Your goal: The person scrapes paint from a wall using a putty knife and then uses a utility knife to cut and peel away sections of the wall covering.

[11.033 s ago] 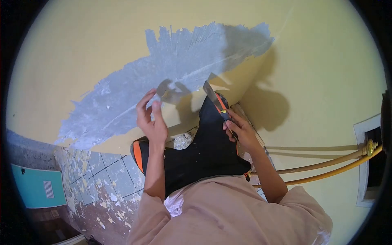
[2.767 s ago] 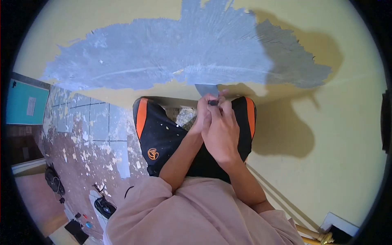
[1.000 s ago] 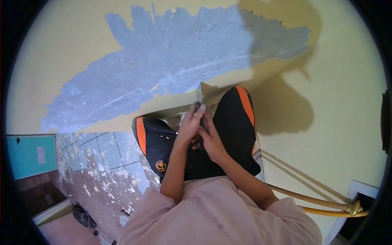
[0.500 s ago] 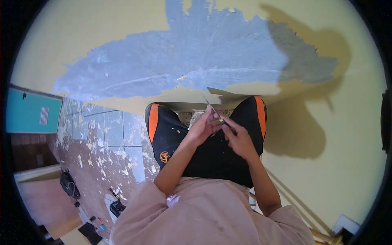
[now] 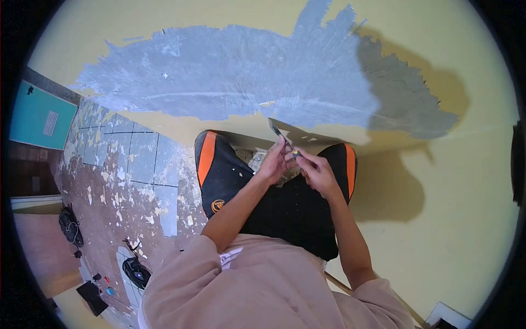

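A slim scraper (image 5: 275, 128) with a metal blade and a dark and yellow handle is held between my hands, over my lap. The handle sits in the closed fingers of my right hand (image 5: 319, 175). My left hand (image 5: 271, 164) pinches the tool lower on its blade, its thumb pointing up along the metal. Beyond the blade tip rises the yellow wall (image 5: 219, 122), where a broad ragged grey patch (image 5: 230, 71) is bare of paint. My fingers partly hide the handle.
Paint flakes litter the floor (image 5: 118, 203) to the left, over brown ground and grey tiles. A teal panel (image 5: 41, 118) stands at far left. Black cable-like items (image 5: 136, 272) lie lower left. A yellow wall (image 5: 422, 241) closes in on the right.
The view has tilted and shifted, so the wall patch and floor appear rotated. The scraper has turned in my hands and its blade face shows more broadly.
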The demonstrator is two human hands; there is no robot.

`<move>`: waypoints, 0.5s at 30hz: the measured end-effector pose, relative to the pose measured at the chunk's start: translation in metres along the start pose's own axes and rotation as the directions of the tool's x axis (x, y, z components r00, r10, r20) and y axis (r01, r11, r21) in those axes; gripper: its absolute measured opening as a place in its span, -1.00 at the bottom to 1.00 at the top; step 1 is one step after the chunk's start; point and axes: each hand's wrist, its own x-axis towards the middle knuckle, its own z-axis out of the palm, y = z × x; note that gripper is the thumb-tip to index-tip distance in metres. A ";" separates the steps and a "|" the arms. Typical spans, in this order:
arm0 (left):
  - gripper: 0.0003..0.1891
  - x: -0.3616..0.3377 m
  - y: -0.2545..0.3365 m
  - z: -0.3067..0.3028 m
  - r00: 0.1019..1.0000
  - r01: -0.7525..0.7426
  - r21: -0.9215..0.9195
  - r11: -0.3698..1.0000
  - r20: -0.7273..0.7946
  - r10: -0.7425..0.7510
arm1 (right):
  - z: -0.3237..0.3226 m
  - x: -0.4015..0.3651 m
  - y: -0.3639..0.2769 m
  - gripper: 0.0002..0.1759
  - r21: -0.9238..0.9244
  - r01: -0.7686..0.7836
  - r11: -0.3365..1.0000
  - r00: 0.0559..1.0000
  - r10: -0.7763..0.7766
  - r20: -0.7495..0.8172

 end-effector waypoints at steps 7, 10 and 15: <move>-0.63 0.011 -0.007 -0.007 1.000 0.008 0.041 0.999 0.006 -0.009 | -0.009 0.000 0.002 -0.57 0.130 -0.105 0.986 0.994 0.108 -0.019; -0.63 0.005 -0.011 0.000 0.997 0.070 0.046 0.997 0.011 -0.070 | -0.020 -0.016 -0.004 -0.57 0.132 -0.118 0.984 0.993 0.118 0.007; -0.64 0.008 -0.005 -0.006 0.998 -0.059 -0.049 0.997 -0.023 0.058 | -0.001 0.008 -0.020 -0.61 0.088 -0.107 0.990 0.994 0.108 -0.001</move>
